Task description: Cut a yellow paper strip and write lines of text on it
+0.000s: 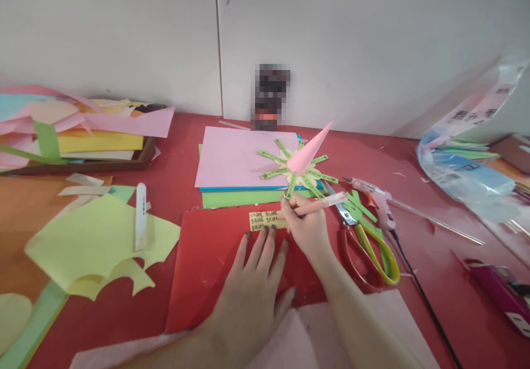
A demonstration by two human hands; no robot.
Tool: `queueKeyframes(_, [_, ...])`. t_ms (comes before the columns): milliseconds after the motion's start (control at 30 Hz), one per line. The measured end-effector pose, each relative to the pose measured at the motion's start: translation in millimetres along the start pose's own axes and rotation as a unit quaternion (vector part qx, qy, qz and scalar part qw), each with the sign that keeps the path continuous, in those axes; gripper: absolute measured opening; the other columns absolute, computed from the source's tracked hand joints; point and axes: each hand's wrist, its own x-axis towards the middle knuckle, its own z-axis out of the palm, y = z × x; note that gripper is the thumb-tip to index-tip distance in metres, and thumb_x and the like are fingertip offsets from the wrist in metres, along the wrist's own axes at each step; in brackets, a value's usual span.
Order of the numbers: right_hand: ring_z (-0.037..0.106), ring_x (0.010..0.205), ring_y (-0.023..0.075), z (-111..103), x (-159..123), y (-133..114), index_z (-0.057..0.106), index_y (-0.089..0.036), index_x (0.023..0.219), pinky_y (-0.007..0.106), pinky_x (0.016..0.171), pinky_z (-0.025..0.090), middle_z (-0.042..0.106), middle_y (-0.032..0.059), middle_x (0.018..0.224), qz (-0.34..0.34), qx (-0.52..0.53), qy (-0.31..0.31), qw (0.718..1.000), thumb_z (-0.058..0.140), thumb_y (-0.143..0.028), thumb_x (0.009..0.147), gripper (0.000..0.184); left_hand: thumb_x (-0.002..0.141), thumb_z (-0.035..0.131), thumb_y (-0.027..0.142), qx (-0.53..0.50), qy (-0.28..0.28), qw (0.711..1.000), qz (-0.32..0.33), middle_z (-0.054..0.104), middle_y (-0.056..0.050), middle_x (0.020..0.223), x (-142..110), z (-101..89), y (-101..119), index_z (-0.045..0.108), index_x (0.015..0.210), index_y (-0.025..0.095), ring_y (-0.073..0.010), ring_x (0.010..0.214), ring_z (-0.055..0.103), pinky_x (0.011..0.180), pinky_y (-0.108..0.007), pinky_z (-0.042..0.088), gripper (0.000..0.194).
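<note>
My right hand (307,226) grips a pen (321,204) with its tip end near the right part of a small yellow paper strip (257,218). Several handwritten characters cover the strip's left and middle. Flat on the red sheet (199,264), my left hand (256,286) has its fingers spread, the fingertips at the strip's lower edge. Just beyond stands a pink paper cone (308,154) on a flower-like base with green, written-on strips (271,175) radiating from it. The cone piece rests on stacked pink paper (232,159).
Scissors (351,225) and a pink glue gun (383,203) with a black cord lie right. A purple power strip (497,286) is farther right, below a clear plastic bag (451,154). Left are cut yellow paper (91,242), a white capped tube (141,214) and a paper-filled tray (144,156).
</note>
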Motion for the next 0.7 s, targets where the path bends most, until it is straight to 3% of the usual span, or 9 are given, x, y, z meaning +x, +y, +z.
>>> queueKeyframes(467, [0.045,0.046,0.0106,0.2,0.1,0.6,0.039,-0.021,0.054,0.020,0.046,0.034,0.041,-0.0053,0.043,0.008,-0.044,0.007,0.999,0.049,-0.029,0.078,0.027,0.091,0.026,0.047,-0.006,-0.005,1.000,0.000,0.043,-0.014,0.137,0.1,-0.6,0.2,0.040,0.134,0.016,-0.0290,0.128,0.035,0.103,-0.051,0.027,0.055])
queueKeyframes(700, [0.046,0.046,0.0111,-0.8,-0.5,-0.2,0.035,-0.021,0.054,0.020,0.046,0.034,0.038,-0.0056,0.041,0.020,-0.019,-0.001,1.000,0.048,-0.031,0.079,0.029,0.091,0.026,0.046,-0.004,-0.005,1.000,-0.001,0.043,-0.013,0.137,1.8,-1.0,-0.2,0.040,0.134,0.016,-0.0282,0.127,0.036,0.103,-0.050,0.028,0.054])
